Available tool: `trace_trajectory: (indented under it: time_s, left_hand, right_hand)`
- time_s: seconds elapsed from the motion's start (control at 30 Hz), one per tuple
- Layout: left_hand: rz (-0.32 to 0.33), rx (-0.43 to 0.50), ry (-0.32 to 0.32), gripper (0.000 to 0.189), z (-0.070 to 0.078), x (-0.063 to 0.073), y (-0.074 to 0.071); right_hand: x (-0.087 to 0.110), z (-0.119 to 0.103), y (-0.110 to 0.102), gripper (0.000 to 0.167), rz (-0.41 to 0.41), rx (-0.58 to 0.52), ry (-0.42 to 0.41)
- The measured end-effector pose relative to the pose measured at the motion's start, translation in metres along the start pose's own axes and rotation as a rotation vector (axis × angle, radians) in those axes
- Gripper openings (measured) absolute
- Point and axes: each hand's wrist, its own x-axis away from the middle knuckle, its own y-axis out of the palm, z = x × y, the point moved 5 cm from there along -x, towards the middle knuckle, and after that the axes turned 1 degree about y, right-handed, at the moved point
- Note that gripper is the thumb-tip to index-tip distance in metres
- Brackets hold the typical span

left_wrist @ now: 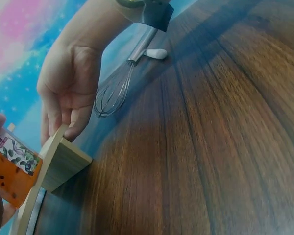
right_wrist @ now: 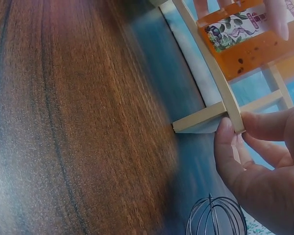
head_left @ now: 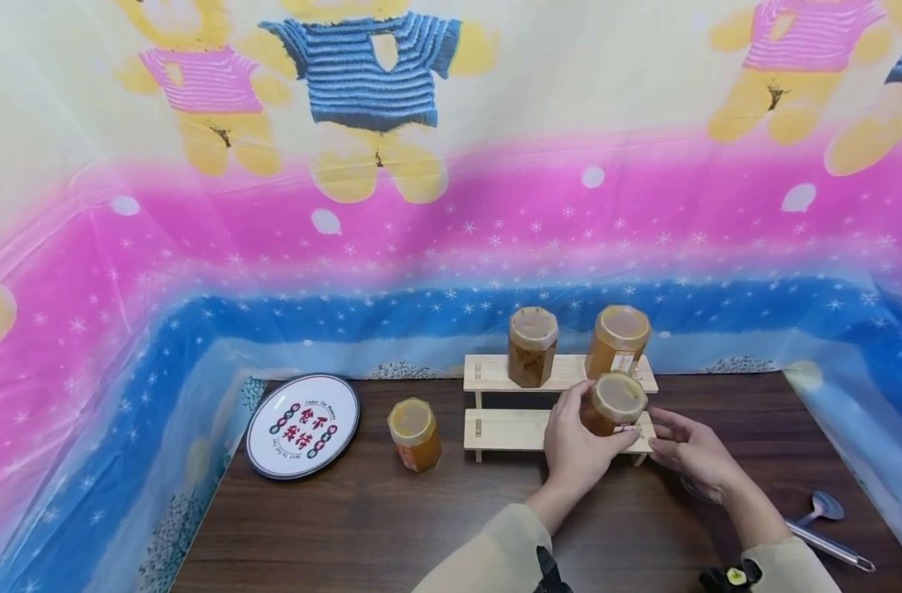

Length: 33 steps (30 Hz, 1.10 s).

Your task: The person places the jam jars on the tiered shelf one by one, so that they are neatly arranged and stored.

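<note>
Lower right: left hand gripping jar, right hand pinching shelf; sideways tug could be toppling jar.

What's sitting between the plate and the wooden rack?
One amber jar stands between the plate and the wooden rack, as the head view shows.

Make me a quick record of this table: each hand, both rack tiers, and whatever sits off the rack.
Left hand: grips a labelled jar at the lower tier
Right hand: pinches the lower tier's right end
Upper tier: darker jar, amber jar
Off rack, left: plate, another jar
Off rack, right: whisk, spoon-like utensil
</note>
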Motion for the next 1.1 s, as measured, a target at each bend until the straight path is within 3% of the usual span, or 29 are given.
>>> trace_trajectory:
  time_s: [0.43, 0.57, 0.77, 1.1]
  left_hand:
    - [-0.118, -0.064, 0.05, 0.086, -0.001, 0.001, -0.009]
    - [-0.141, -0.044, 0.037, 0.09, -0.001, 0.002, -0.012]
    - [-0.129, -0.022, 0.028, 0.088, -0.001, 0.005, -0.025]
    - [-0.083, 0.072, 0.032, 0.086, -0.005, 0.012, -0.06]
  right_hand:
    - [-0.003, 0.004, -0.002, 0.069, -0.006, -0.002, -0.002]
    - [-0.003, 0.005, -0.003, 0.069, -0.007, 0.004, -0.006]
    - [-0.003, 0.004, -0.003, 0.068, -0.001, 0.009, 0.001]
    - [-0.002, 0.003, -0.001, 0.067, 0.006, 0.004, 0.01]
